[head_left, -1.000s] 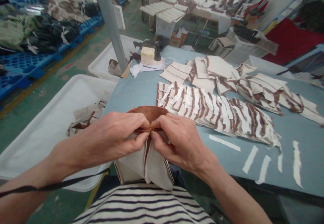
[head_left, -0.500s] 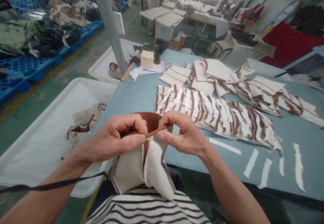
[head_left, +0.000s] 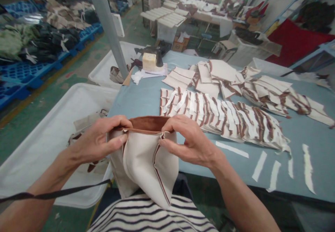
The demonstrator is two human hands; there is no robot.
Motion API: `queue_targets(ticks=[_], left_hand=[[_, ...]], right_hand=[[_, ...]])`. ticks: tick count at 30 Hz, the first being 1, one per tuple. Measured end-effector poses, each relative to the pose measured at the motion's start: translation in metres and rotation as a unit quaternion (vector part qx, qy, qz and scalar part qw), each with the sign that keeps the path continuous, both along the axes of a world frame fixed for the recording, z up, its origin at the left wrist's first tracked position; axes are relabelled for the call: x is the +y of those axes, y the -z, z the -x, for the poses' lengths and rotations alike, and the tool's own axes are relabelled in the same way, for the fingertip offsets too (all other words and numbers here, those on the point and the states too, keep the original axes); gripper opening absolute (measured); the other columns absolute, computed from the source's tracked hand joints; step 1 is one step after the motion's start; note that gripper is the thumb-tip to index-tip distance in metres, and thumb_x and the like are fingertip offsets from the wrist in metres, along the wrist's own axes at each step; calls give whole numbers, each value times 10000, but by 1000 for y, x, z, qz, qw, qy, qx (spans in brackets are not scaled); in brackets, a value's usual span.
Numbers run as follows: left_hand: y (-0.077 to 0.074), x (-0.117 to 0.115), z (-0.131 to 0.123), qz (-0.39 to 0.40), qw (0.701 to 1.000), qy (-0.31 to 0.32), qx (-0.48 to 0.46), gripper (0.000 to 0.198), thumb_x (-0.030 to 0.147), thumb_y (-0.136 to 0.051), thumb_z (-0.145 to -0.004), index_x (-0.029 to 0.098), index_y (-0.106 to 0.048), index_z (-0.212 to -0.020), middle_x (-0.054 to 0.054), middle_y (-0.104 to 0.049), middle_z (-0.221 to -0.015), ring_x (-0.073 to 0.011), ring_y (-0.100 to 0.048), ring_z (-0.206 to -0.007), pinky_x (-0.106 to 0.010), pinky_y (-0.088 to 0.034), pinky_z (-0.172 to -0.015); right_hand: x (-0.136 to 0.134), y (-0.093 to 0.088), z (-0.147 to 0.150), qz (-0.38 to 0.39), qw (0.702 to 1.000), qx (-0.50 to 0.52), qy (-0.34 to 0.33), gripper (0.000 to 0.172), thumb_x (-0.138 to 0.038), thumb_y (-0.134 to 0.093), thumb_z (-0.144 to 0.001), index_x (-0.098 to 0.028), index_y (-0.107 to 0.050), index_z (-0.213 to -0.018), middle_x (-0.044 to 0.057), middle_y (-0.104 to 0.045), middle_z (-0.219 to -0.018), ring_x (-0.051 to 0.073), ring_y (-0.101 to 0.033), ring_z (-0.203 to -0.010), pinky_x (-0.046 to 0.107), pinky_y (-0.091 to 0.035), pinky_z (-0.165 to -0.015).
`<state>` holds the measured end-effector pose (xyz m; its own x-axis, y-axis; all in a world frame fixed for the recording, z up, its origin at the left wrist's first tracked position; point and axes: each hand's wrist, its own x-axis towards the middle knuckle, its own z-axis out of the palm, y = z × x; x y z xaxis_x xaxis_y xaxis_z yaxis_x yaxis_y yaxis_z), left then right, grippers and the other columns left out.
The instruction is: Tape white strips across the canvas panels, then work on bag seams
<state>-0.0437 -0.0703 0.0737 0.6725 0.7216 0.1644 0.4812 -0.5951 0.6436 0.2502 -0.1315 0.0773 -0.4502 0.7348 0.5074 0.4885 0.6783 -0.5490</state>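
Note:
Between my hands, above my lap, hangs a cream fabric pouch (head_left: 142,151) with a brown lining and dark piped seams. My left hand (head_left: 102,139) pinches its rim at the left, thumb in front and fingers over the brown edge. At the right, my right hand (head_left: 187,139) grips the rim beside a seam, its thumb pressed on the outside. The mouth of the pouch gapes between them, showing the brown inside. Its bottom is partly out of sight near my striped shirt.
On the blue-grey table (head_left: 199,165) lies a long row of cream-and-brown pieces (head_left: 209,115) with white strips. Loose white strips (head_left: 231,149) lie nearer its front edge, and a heap of similar pieces (head_left: 225,74) behind. A white bin (head_left: 34,148) stands at left, beyond a black strap (head_left: 65,189).
My left hand has moved left along the rim, away from my right hand. The pouch has turned, so a broad cream panel faces me and the brown edge is stretched between my hands.

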Motion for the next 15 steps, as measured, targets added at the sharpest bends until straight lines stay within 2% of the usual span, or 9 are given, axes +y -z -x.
queue_targets(ticks=[3, 7, 10, 15], left_hand=[[-12, 1, -10, -22, 996, 83, -14, 239, 323, -573, -964, 183, -703, -1108, -45, -792, -1051, -204, -707, -905, -281, -533, -832], [-29, -5, -30, -20, 989, 131, -58, 134, 230, -579, -979, 191, -708, -974, 15, -766, -872, -137, -682, -765, -218, -514, -750], [-37, -8, -39, 9, 989, 132, -61, 146, 190, -586, -976, 185, -694, -878, 45, -729, -775, -101, -636, -675, -181, -487, -680], [-38, -9, -45, 28, 992, 119, -35, 150, 153, -582, -895, 176, -730, -894, 56, -702, -742, -101, -615, -659, -179, -462, -651]], right_hand=[[0, -12, 5, 16, 999, -6, -46, 153, -283, -666, -1077, -217, -633, -943, 13, -705, -857, 168, -625, -806, 307, -459, -793], [4, -19, 8, 39, 996, -41, -69, 194, -318, -690, -1087, -208, -650, -932, 18, -704, -865, 170, -626, -821, 296, -454, -781], [6, -20, 9, 49, 994, -81, -50, 184, -315, -709, -1071, -204, -668, -930, 27, -715, -863, 176, -625, -810, 301, -448, -772], [5, -18, 8, 60, 993, -103, -22, 178, -309, -740, -1051, -195, -684, -926, 34, -731, -868, 177, -642, -816, 294, -437, -760]])
